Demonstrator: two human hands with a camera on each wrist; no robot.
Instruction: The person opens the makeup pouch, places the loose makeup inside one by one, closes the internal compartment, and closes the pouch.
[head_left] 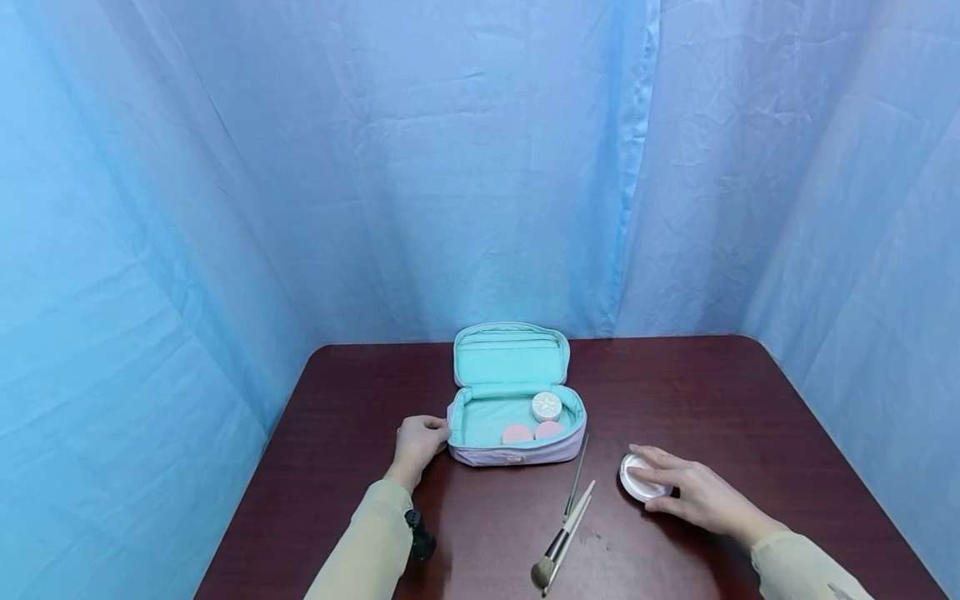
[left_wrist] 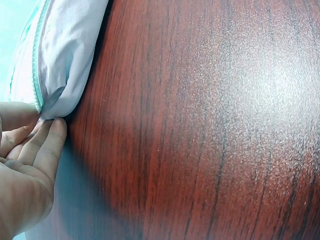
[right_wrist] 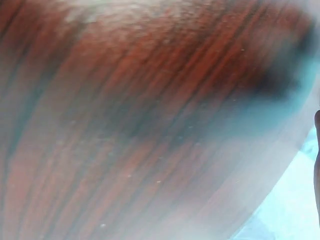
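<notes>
A lilac cosmetic bag point(head_left: 517, 455) with mint-green lining lies on the table, its lid folded back. Inside sit a white round case point(head_left: 547, 407) with a star-like pattern and two pink round lids point(head_left: 517, 433). My left hand point(head_left: 418, 446) pinches the bag's left end; in the left wrist view its thumb and fingers meet at the fabric below the zipper point(left_wrist: 37, 75). To the right of the bag, my right hand point(head_left: 701, 496) holds a round silvery-white compact point(head_left: 643, 490), fingers over it and thumb at its near edge. The right wrist view is blurred and leaves the compact out.
Makeup brushes lie in front of the bag: a fluffy brush point(head_left: 556, 546) with a pale handle, another pale handle beside it, and a thin dark stick point(head_left: 576, 479) near the bag's right corner. The dark red wooden table point(head_left: 750, 400) ends at blue curtains point(head_left: 465, 167).
</notes>
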